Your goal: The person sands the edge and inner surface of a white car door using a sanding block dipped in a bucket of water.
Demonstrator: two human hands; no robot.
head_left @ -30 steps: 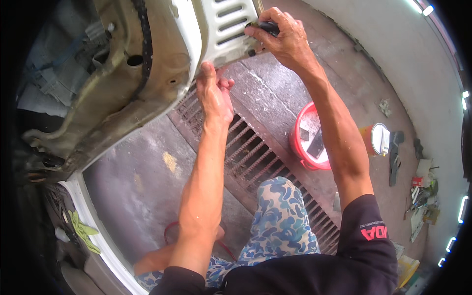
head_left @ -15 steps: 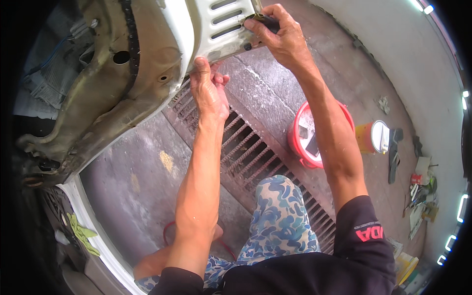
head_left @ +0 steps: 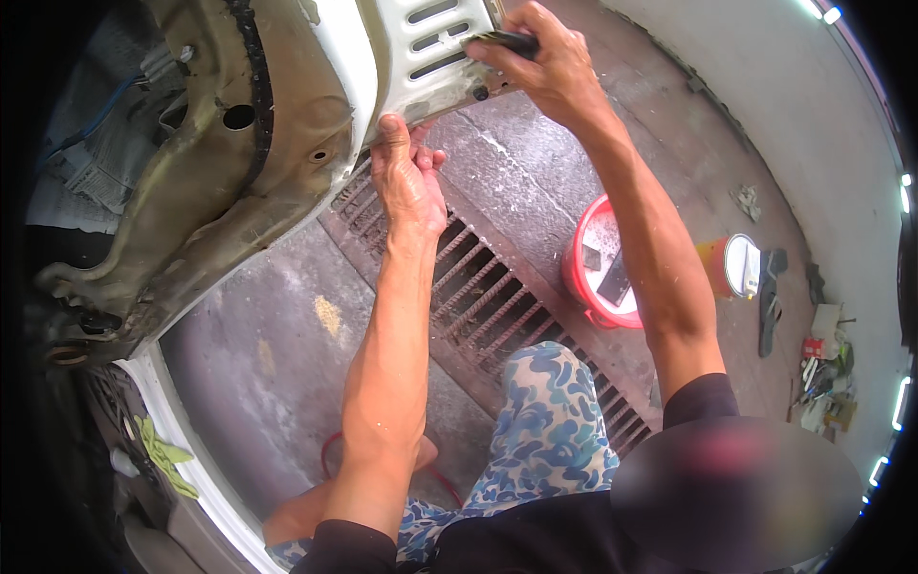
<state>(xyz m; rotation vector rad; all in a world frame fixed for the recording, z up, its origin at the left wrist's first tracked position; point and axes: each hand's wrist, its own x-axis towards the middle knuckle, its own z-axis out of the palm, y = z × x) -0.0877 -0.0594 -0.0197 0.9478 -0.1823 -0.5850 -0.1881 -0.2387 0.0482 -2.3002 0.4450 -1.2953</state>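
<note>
A white car body panel (head_left: 397, 84) with several long slots hangs at the top, its lower edge turned toward me. My left hand (head_left: 409, 187) grips this edge, thumb on the front face and fingers curled underneath. My right hand (head_left: 562, 69) is closed around a dark, black-handled tool (head_left: 517, 43). The tool's thin end lies over the panel beside the slots; whether it touches the metal I cannot tell. To the left, the bare brownish body frame (head_left: 296, 124) carries a black sealant strip and round holes.
A red bucket (head_left: 577, 287) holding whitish liquid and dark blocks stands beside a floor grate (head_left: 483, 287). Farther right are a yellow can (head_left: 714, 263), a sandal (head_left: 768, 320) and clutter (head_left: 824, 373) along the wall. A green cloth (head_left: 164, 457) hangs lower left. A blurred patch covers my right shoulder.
My right hand and the tool have shifted slightly left across the panel, the tool now lying flatter. My left hand keeps its place. A blurred patch has appeared at the lower right.
</note>
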